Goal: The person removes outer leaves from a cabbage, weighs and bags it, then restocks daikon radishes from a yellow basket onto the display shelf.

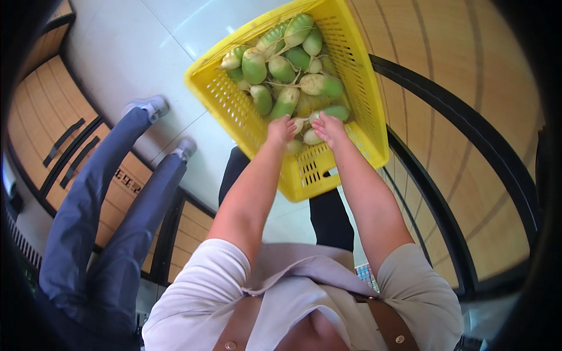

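A yellow plastic crate (281,184) with slotted walls is tilted in front of me and holds several green radishes (254,66), pale at their root ends. Both of my hands reach in over its near end. My left hand (282,129) is beside a pale radish end (298,125), fingers pointing inward; whether they touch is unclear. Facing it, my right hand (328,129) has its thumb and fingers apart, close to a green radish (336,112). A whitish radish (312,137) lies between the hands, low in the crate. Neither hand visibly grips anything.
Another person's legs in blue trousers (79,228) and light shoes (151,107) are at the left. Behind them runs a wood-panelled cabinet (52,92) with black handles. Wood-slatted panels with black frame bars (439,98) border the crate's right side. Pale floor tiles (127,48) lie beneath.
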A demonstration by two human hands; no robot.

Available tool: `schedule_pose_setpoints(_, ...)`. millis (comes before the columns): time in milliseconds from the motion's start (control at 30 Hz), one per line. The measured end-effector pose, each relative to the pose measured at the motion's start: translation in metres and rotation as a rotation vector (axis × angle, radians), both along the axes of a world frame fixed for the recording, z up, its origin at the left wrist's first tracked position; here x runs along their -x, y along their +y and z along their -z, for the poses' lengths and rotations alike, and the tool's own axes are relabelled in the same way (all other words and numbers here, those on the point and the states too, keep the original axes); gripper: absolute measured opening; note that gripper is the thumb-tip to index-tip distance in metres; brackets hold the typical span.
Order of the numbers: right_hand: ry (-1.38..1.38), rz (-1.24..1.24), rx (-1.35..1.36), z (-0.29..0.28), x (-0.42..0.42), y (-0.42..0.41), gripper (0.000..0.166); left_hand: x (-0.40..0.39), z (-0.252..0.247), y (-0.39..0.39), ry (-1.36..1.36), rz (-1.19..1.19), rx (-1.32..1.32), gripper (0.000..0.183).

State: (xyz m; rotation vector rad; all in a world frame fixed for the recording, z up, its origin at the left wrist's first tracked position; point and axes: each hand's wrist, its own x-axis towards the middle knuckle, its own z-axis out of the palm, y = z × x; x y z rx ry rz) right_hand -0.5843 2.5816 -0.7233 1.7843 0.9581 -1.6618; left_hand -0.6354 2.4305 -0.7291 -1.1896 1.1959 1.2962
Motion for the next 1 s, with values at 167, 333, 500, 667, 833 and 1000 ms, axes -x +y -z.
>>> schedule_pose_setpoints(167, -0.190, 0.390, -0.069, 0.096, 0.046, 0.008, 0.064, 0.004, 0.095, 0.034, -0.660, -1.118, -0.017, 0.080)
schedule_pose_setpoints(333, -0.158, 0.525, -0.131, 0.143, 0.068, 0.012, 0.055, 0.026, 0.131, 0.050, -0.445, -1.041, 0.187, 0.047)
schedule_pose_setpoints(500, -0.034, 0.511, 0.022, 0.115, 0.042, 0.016, 0.047, 0.000, 0.120, 0.047, -0.336, -1.018, 0.007, 0.047)
schedule_pose_setpoints(667, 0.313, 0.530, 0.354, -0.022, 0.011, 0.019, 0.042, -0.008, -0.022, 0.006, -0.238, -0.786, -0.338, 0.047)
schedule_pose_setpoints(833, 0.378, 0.228, 0.308, -0.189, -0.024, -0.003, 0.042, -0.021, -0.157, -0.042, -0.129, -0.382, -0.456, 0.039)
schedule_pose_setpoints(1000, 0.497, 0.005, 0.100, -0.385, -0.013, -0.022, 0.051, -0.004, -0.337, -0.062, -0.161, -0.215, -0.668, 0.049)
